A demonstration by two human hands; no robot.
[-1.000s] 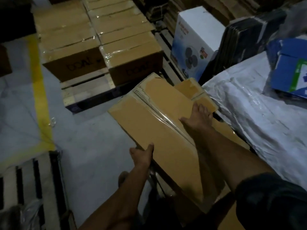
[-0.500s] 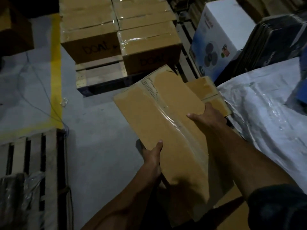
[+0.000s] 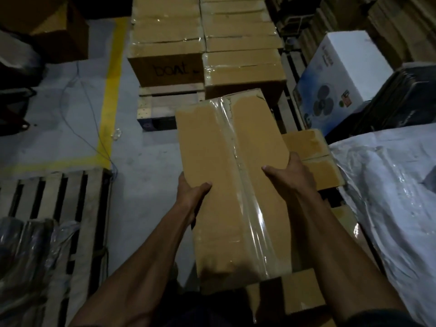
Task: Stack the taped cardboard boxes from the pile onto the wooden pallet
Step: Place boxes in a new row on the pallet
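Note:
A long brown taped cardboard box (image 3: 226, 161) is held in the air in front of me, its long axis pointing away. My left hand (image 3: 190, 193) grips its left edge, thumb on top. My right hand (image 3: 291, 175) grips its right edge, thumb on top. Straight ahead lies the wooden pallet (image 3: 168, 102), loaded with several taped boxes (image 3: 243, 67) in two rows; one reads "boat". More brown boxes of the pile (image 3: 311, 159) lie under and to the right of the held box.
A second wooden pallet (image 3: 59, 199) lies at lower left with plastic-wrapped goods (image 3: 26, 251). A yellow floor line (image 3: 108, 97) runs left of the loaded pallet. A white fan carton (image 3: 337, 74) and a white woven sack (image 3: 389, 190) stand on the right.
The box has swung from a diagonal lie to pointing straight at the loaded pallet and risen. My left hand slid further up its left edge. The view has turned toward the pallet.

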